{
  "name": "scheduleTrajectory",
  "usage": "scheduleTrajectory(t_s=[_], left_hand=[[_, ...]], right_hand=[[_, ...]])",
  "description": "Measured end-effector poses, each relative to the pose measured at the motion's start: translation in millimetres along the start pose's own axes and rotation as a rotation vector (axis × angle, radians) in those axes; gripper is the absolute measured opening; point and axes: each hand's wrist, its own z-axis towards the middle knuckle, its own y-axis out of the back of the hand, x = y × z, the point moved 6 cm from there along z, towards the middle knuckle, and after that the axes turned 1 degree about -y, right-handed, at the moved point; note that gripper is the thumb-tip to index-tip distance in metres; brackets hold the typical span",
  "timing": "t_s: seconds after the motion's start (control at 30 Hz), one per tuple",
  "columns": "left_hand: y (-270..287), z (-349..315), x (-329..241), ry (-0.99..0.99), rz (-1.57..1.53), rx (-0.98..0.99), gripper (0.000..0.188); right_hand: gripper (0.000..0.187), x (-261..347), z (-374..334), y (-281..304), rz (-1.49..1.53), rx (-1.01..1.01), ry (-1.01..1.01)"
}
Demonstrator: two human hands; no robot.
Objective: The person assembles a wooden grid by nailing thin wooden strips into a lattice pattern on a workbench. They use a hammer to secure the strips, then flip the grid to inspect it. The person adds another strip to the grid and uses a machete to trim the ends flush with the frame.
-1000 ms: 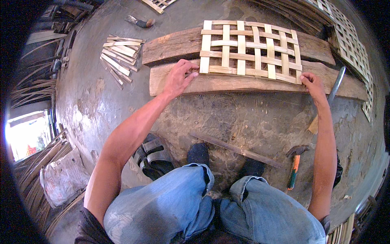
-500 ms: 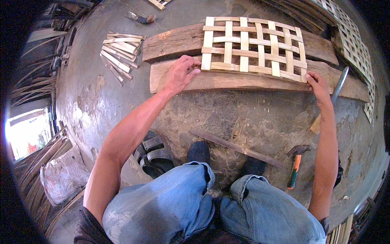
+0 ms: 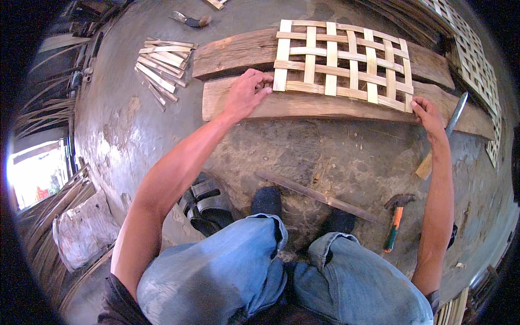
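Note:
A woven lattice panel of pale bamboo strips [image 3: 331, 59] lies across two rough wooden planks; the nearer plank [image 3: 303, 108] runs under its front edge. At the panel's near left corner, my left hand [image 3: 248, 96] has its thumb and fingers curled in against the edge. My right hand [image 3: 429, 116] pinches the near right corner between thumb and fingers. Just beyond that hand, a long-bladed knife [image 3: 457, 112] leans against the near plank, its wooden handle on the floor.
A claw hammer [image 3: 397, 219] and a long flat strip [image 3: 314, 195] lie before my feet. Loose bamboo strips [image 3: 160, 67] are heaped at the left, with a short knife [image 3: 189, 20] beyond. Sandals [image 3: 211, 203] sit by my leg. Another woven panel [image 3: 476, 65] stands far right.
The panel and both hands appear slightly farther right in the picture, but the surroundings have shifted slightly too. Both hands stay at the same corners.

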Motion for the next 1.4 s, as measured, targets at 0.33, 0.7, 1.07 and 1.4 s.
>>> scheduleTrajectory(t_s=[0.33, 0.7, 1.07, 1.4], left_hand=[[0, -1, 9, 0.033, 0.015, 0.026, 0.032], [3, -3, 3, 0.056, 0.046, 0.072, 0.037], [0, -1, 2, 0.014, 0.049, 0.014, 0.034], [-5, 0, 0, -0.005, 0.064, 0.018, 0.034]], right_hand=[[0.027, 1, -6, -5, -0.04, -0.122, 0.005], [0.026, 3, -27, 25, -0.28, -0.245, 0.126], [0.033, 4, -28, 11, -0.3, -0.218, 0.234], [0.03, 12, -34, -1, -0.278, -0.293, 0.283]])
